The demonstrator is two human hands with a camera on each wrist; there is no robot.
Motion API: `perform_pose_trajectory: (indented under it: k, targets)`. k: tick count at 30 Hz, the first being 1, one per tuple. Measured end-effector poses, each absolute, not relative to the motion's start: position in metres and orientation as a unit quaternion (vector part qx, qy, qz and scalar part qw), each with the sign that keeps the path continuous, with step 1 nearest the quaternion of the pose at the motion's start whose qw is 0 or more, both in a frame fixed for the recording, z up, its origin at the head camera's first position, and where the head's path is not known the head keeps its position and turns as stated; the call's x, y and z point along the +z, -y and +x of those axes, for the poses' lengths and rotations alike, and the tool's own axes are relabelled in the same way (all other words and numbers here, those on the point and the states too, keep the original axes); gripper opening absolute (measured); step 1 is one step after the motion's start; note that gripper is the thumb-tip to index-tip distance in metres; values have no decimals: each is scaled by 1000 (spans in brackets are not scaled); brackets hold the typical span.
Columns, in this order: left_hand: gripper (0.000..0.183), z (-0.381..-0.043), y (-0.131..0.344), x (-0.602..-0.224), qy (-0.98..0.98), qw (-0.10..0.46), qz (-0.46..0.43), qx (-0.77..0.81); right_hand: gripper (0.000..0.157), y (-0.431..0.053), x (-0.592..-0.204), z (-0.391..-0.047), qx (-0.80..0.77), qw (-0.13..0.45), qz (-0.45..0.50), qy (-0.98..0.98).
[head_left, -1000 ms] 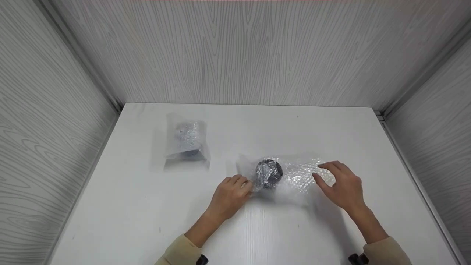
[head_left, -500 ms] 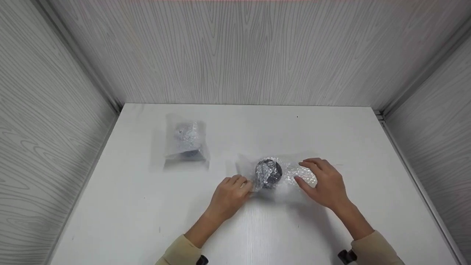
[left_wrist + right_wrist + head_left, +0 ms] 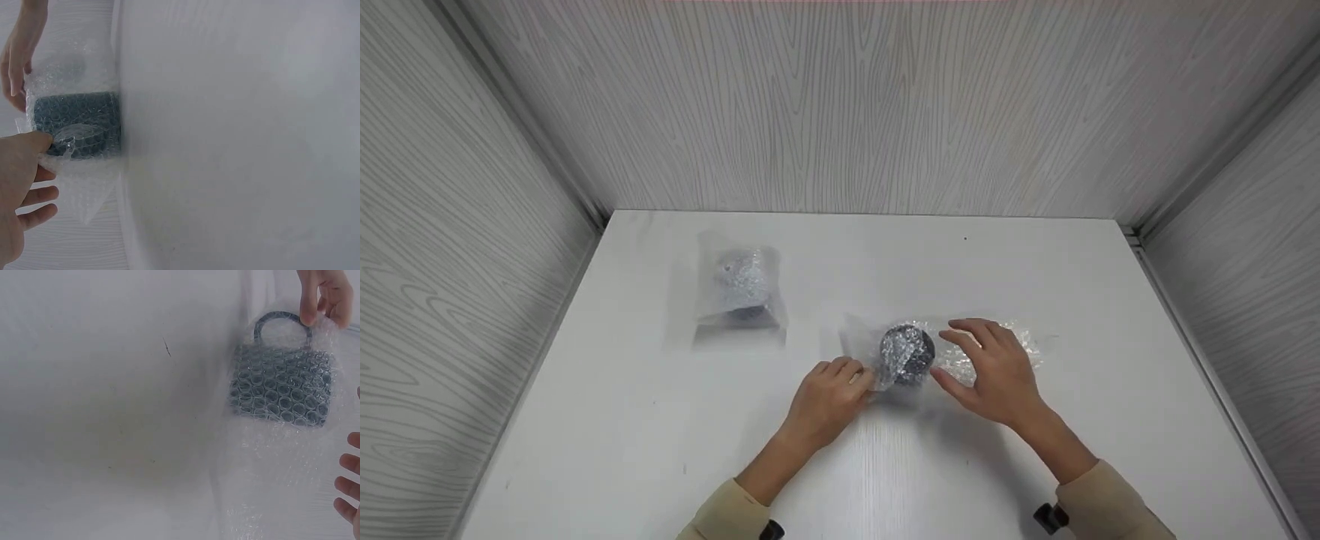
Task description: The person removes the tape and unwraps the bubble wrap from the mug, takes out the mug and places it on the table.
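Note:
A dark mug (image 3: 921, 361) stands in clear bubble wrap (image 3: 1027, 346) near the table's middle. Its looped handle (image 3: 281, 315) shows through the plastic in the right wrist view, on the side of my left hand (image 3: 826, 397). The thumb of that hand presses the wrap by the handle, its index finger partly hidden behind the plastic. Just right of the mug is my right hand (image 3: 997, 375), its fingers spread and gently bent over the loose length of wrap. Nothing is held between its thumb and fingers.
A second bubble-wrapped bundle (image 3: 744, 279) lies farther back on the left, something dark inside it. The white table (image 3: 607, 420) is bordered by grey wood-grain panels (image 3: 840, 105) at the back and both sides.
My right hand has moved left along the loose wrap, from its far end to right beside the mug. The left hand and the mug have stayed in place.

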State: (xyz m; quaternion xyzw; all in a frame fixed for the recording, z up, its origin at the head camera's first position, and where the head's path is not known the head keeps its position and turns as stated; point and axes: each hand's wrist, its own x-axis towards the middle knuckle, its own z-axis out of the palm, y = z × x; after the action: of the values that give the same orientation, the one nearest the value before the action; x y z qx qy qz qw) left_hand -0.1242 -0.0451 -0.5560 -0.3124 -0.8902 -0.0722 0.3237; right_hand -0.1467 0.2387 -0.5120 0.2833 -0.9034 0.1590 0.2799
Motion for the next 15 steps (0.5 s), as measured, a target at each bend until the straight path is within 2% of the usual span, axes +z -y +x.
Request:
perform_pose_trajectory:
  k: [15]
  targets:
    - [21, -124, 46, -556, 889, 320, -316, -80, 63, -229, -516, -154, 117, 241, 317, 910]
